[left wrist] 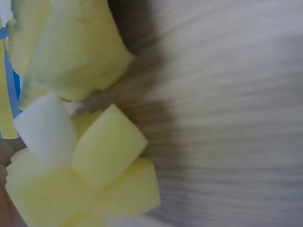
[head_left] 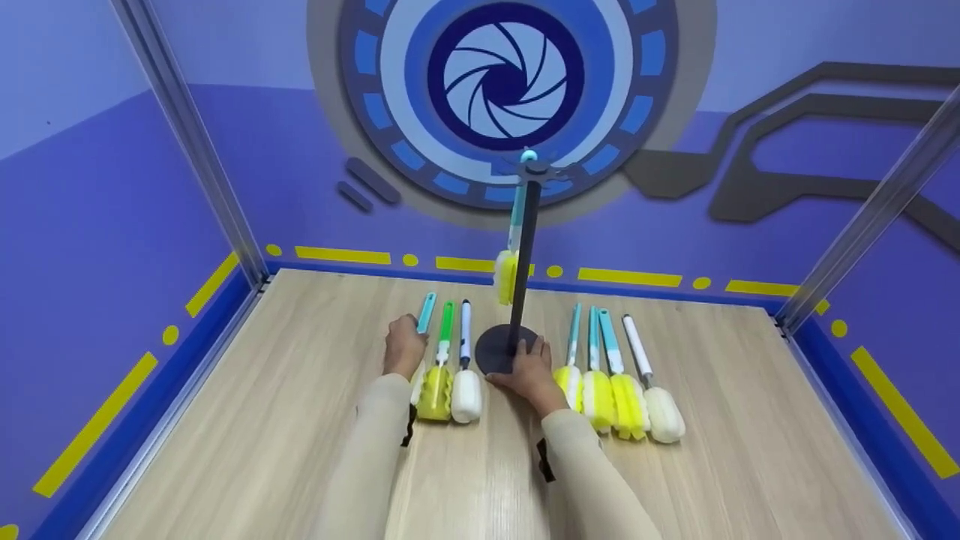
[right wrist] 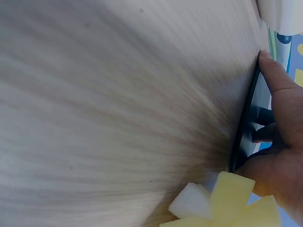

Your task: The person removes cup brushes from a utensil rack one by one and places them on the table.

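My left hand (head_left: 405, 349) pinches the teal handle (head_left: 427, 311) of a bottle brush on the table; its yellow and white sponge head (left wrist: 111, 146) shows in the left wrist view. Beside it lie a green-handled brush (head_left: 435, 394) and a white-headed brush (head_left: 466, 394). A dark stand (head_left: 526, 255) with a round base (head_left: 495, 351) rises in the middle, a teal-handled brush (head_left: 507, 276) hanging from its top. Straight fingers of my right hand (head_left: 534, 379) rest on the base, and the thumb (right wrist: 278, 78) lies along its rim.
Right of the stand several more brushes lie in a row, with yellow-and-white sponge heads (head_left: 598, 401) and one white-handled brush (head_left: 665, 415) at the end. Blue printed walls (head_left: 255, 165) and metal posts (head_left: 187, 135) enclose the wooden table (head_left: 300, 450).
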Action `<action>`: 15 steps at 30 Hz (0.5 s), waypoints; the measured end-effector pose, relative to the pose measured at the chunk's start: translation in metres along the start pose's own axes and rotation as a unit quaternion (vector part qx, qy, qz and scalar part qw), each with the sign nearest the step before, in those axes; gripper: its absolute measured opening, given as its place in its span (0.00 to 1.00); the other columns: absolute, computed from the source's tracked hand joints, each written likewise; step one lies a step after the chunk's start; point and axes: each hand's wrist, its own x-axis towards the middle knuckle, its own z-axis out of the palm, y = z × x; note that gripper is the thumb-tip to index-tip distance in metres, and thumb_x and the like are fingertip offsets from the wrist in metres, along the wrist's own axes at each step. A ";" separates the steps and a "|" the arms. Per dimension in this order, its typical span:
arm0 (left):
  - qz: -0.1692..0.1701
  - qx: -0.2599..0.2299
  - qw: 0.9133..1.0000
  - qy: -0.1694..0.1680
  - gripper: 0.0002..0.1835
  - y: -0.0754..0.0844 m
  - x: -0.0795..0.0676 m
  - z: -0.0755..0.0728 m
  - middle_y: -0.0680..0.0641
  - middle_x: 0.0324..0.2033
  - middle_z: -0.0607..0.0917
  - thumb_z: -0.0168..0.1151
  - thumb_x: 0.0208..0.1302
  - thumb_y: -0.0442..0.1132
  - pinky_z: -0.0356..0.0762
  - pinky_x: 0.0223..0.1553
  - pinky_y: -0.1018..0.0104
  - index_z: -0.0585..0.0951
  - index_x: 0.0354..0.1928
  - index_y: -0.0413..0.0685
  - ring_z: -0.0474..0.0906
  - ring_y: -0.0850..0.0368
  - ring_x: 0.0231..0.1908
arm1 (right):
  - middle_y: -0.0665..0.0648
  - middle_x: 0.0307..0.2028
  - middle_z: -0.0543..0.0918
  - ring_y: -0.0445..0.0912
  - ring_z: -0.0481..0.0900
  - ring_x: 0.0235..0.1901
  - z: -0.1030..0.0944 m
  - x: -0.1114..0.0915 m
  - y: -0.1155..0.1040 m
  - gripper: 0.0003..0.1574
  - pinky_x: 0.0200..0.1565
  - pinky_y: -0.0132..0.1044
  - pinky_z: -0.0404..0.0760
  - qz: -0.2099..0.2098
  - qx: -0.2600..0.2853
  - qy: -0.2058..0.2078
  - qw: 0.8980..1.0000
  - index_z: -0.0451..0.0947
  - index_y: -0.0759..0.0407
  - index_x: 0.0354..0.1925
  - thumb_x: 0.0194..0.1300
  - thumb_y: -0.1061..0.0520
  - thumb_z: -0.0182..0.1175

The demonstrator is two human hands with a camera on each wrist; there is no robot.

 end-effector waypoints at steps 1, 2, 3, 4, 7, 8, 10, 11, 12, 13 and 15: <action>0.003 0.001 1.000 0.001 0.09 0.000 0.000 0.001 0.41 0.40 0.84 0.61 0.71 0.32 0.80 0.47 0.53 0.81 0.49 0.34 0.81 0.49 0.44 | 0.85 0.73 0.46 0.73 0.44 0.75 0.000 0.000 0.000 0.67 0.73 0.58 0.56 -0.001 0.000 0.001 1.000 0.54 0.78 0.74 0.59 0.34 0.71; 0.006 0.003 1.000 0.003 0.08 0.001 -0.001 0.001 0.41 0.40 0.84 0.61 0.70 0.31 0.80 0.46 0.54 0.81 0.48 0.34 0.81 0.50 0.43 | 0.85 0.73 0.46 0.73 0.44 0.75 -0.001 -0.001 -0.001 0.67 0.73 0.58 0.56 -0.002 0.001 0.002 1.000 0.55 0.78 0.73 0.59 0.34 0.72; 0.010 0.004 1.000 0.005 0.08 0.001 -0.002 0.001 0.40 0.39 0.84 0.61 0.70 0.31 0.80 0.46 0.54 0.81 0.46 0.34 0.81 0.50 0.42 | 0.85 0.73 0.46 0.73 0.44 0.75 -0.002 -0.001 -0.001 0.67 0.73 0.58 0.56 -0.003 0.001 0.002 1.000 0.55 0.78 0.73 0.59 0.34 0.72; 0.014 0.006 1.000 0.006 0.07 0.002 -0.002 0.002 0.41 0.38 0.84 0.61 0.70 0.30 0.79 0.45 0.54 0.81 0.46 0.34 0.80 0.50 0.41 | 0.85 0.73 0.46 0.73 0.44 0.75 -0.002 -0.001 -0.001 0.67 0.73 0.58 0.56 -0.003 0.000 0.003 1.000 0.55 0.78 0.73 0.58 0.35 0.72; 0.016 0.012 1.000 0.003 0.07 0.003 -0.004 0.004 0.42 0.38 0.82 0.61 0.70 0.30 0.79 0.45 0.55 0.80 0.47 0.34 0.79 0.51 0.40 | 0.85 0.73 0.46 0.73 0.44 0.75 -0.003 -0.001 -0.001 0.67 0.73 0.57 0.57 0.000 -0.003 0.001 1.000 0.54 0.78 0.74 0.59 0.34 0.72; 0.015 0.013 1.000 -0.001 0.07 0.004 -0.005 0.004 0.42 0.38 0.82 0.60 0.70 0.30 0.79 0.44 0.55 0.80 0.47 0.35 0.78 0.52 0.40 | 0.85 0.73 0.46 0.73 0.44 0.75 -0.003 0.000 -0.001 0.67 0.73 0.57 0.57 0.002 -0.003 -0.001 1.000 0.54 0.78 0.74 0.59 0.34 0.71; 0.014 0.017 1.000 -0.004 0.08 0.005 -0.007 0.005 0.43 0.38 0.81 0.59 0.71 0.30 0.79 0.44 0.56 0.80 0.48 0.35 0.77 0.52 0.39 | 0.84 0.73 0.45 0.72 0.43 0.75 -0.002 0.000 -0.001 0.68 0.73 0.57 0.56 0.005 -0.002 -0.004 1.000 0.54 0.77 0.74 0.59 0.34 0.71; 0.013 0.017 1.000 -0.006 0.08 0.006 -0.008 0.004 0.43 0.38 0.80 0.59 0.71 0.31 0.78 0.43 0.56 0.80 0.48 0.36 0.77 0.52 0.39 | 0.84 0.73 0.45 0.72 0.43 0.76 -0.002 0.000 -0.001 0.68 0.73 0.57 0.56 0.007 0.000 -0.006 1.000 0.53 0.77 0.74 0.59 0.34 0.71; 0.014 0.018 1.000 -0.005 0.07 0.007 -0.009 0.003 0.43 0.37 0.80 0.59 0.71 0.30 0.78 0.43 0.56 0.80 0.48 0.36 0.76 0.52 0.38 | 0.84 0.73 0.44 0.72 0.42 0.76 -0.002 0.000 -0.001 0.68 0.73 0.57 0.56 0.008 0.000 -0.008 1.000 0.53 0.77 0.74 0.59 0.34 0.71; 0.017 0.019 1.000 -0.004 0.07 0.007 -0.009 0.002 0.43 0.37 0.80 0.59 0.71 0.30 0.77 0.41 0.56 0.80 0.47 0.36 0.75 0.52 0.37 | 0.84 0.74 0.44 0.72 0.42 0.76 -0.002 0.001 -0.001 0.68 0.73 0.57 0.56 0.008 0.001 -0.009 1.000 0.53 0.77 0.74 0.59 0.34 0.71; 0.024 0.020 0.999 0.000 0.06 0.007 -0.008 0.000 0.43 0.35 0.79 0.60 0.70 0.30 0.76 0.40 0.56 0.80 0.46 0.35 0.74 0.52 0.36 | 0.84 0.74 0.44 0.72 0.41 0.76 -0.002 0.001 -0.001 0.68 0.74 0.57 0.56 0.009 0.002 -0.011 1.000 0.53 0.77 0.75 0.59 0.34 0.71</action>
